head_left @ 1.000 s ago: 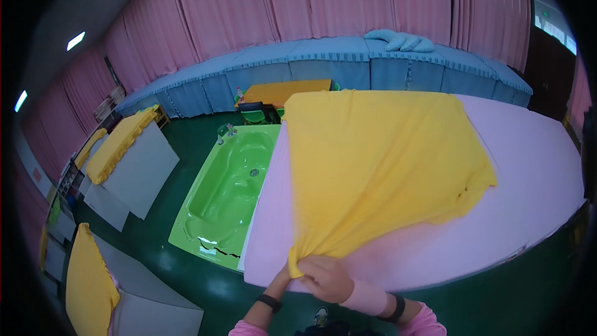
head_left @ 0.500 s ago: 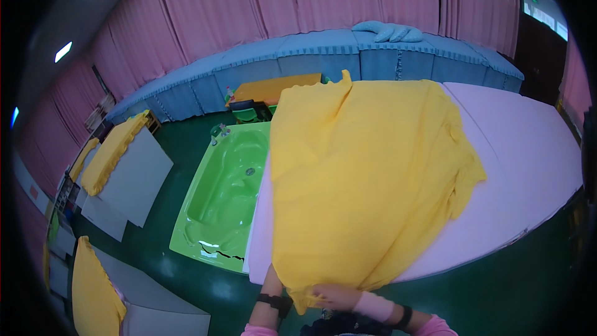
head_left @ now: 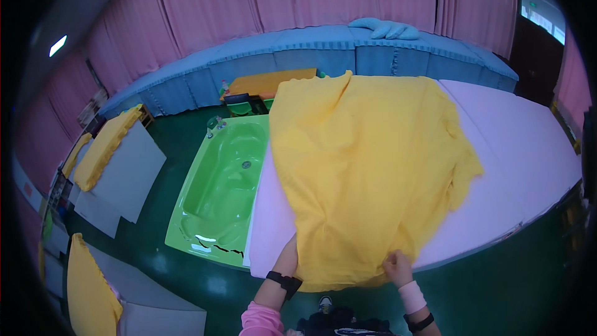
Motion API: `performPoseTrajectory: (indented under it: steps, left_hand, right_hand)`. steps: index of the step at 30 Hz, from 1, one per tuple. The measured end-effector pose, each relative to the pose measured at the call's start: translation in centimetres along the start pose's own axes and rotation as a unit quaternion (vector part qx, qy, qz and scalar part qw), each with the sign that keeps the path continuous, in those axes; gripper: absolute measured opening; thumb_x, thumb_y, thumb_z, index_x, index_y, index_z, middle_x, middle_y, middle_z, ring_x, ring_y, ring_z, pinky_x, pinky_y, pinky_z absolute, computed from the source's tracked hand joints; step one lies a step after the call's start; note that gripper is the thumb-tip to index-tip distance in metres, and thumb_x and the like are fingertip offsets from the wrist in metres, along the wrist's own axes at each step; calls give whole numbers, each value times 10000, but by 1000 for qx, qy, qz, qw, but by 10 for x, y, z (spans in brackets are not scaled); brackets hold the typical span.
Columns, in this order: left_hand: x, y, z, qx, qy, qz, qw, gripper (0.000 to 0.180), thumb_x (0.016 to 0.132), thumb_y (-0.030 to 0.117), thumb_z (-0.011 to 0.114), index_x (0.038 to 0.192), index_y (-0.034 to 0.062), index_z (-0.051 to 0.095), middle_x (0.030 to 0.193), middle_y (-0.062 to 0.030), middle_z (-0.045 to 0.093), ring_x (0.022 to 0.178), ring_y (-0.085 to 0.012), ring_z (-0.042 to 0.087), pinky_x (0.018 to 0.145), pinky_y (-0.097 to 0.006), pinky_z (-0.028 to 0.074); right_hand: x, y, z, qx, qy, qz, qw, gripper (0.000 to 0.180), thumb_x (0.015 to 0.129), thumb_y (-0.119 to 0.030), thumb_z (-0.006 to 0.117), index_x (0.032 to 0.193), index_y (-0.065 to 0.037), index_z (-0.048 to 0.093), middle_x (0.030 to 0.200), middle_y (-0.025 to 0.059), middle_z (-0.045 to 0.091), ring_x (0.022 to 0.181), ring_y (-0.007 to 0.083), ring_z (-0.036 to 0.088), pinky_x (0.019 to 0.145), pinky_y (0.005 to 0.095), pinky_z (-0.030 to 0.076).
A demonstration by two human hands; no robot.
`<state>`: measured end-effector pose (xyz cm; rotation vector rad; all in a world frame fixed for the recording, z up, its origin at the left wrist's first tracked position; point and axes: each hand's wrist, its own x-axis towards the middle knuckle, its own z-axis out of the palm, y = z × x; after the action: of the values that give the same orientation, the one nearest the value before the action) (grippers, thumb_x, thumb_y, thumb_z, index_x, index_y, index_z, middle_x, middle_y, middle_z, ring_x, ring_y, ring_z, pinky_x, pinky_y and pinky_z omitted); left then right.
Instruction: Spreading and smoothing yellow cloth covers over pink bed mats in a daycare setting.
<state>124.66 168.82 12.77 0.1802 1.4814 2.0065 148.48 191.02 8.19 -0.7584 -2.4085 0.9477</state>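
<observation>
A large yellow cloth [head_left: 373,162] lies spread and wrinkled over a pink padded surface [head_left: 522,149], its near edge hanging over the front. At that near edge my right hand [head_left: 398,266] is closed, its fingers pinching the cloth. My left hand [head_left: 291,252] reaches along the cloth's left border, and its fingers are hidden by the fabric. A strip of pink padding shows between the cloth and a green bathtub [head_left: 217,174] on the left.
Beyond stand an orange table [head_left: 267,82] with small chairs and a long blue-covered bench [head_left: 249,56] bearing a blue cushion [head_left: 385,28]. To the left are white cabinets [head_left: 134,162] with yellow covers. The floor [head_left: 168,130] is dark green.
My right hand has moved right and away from the left one, still at the cloth's near edge. The cloth's near left corner has shifted rightward, baring more pink padding.
</observation>
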Motion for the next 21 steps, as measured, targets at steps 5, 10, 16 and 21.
performPoseTrajectory:
  steps: [5, 10, 16, 21]
  left_hand:
    - [17, 4, -13, -49, 60, 35, 996, 327, 868, 219, 506, 1086, -25, 518, 962, -79, 591, 801, -160, 565, 664, -278, 467]
    - [12, 15, -82, 369, 152, 287, 871, 185, 833, 138, 539, 916, -21, 585, 774, -86, 604, 662, -137, 543, 570, -281, 431]
    - [-44, 72, -176, 146, 340, 204, 906, 253, 880, 233, 509, 679, 81, 496, 648, 18, 489, 661, -66, 469, 596, -241, 384]
    - [-84, 61, -190, -3, 234, 123, 964, 298, 905, 286, 455, 1096, 59, 484, 1025, -51, 556, 931, -118, 540, 757, -288, 458]
  right_hand:
    - [-18, -60, -14, -159, -92, -81, 980, 427, 598, -347, 730, 906, -103, 563, 980, 21, 518, 935, 241, 451, 780, 388, 329]
    - [-10, -22, -11, -175, -67, -168, 968, 226, 635, -246, 695, 764, -92, 592, 826, 31, 546, 836, 243, 486, 722, 365, 367]
    - [2, -17, -21, -80, -36, -153, 984, 105, 689, -127, 647, 684, -55, 570, 688, 84, 549, 697, 269, 522, 609, 361, 420]
    - [-2, -43, -43, 84, -92, -19, 992, 95, 810, -85, 554, 767, -19, 501, 662, 136, 512, 603, 272, 514, 537, 321, 395]
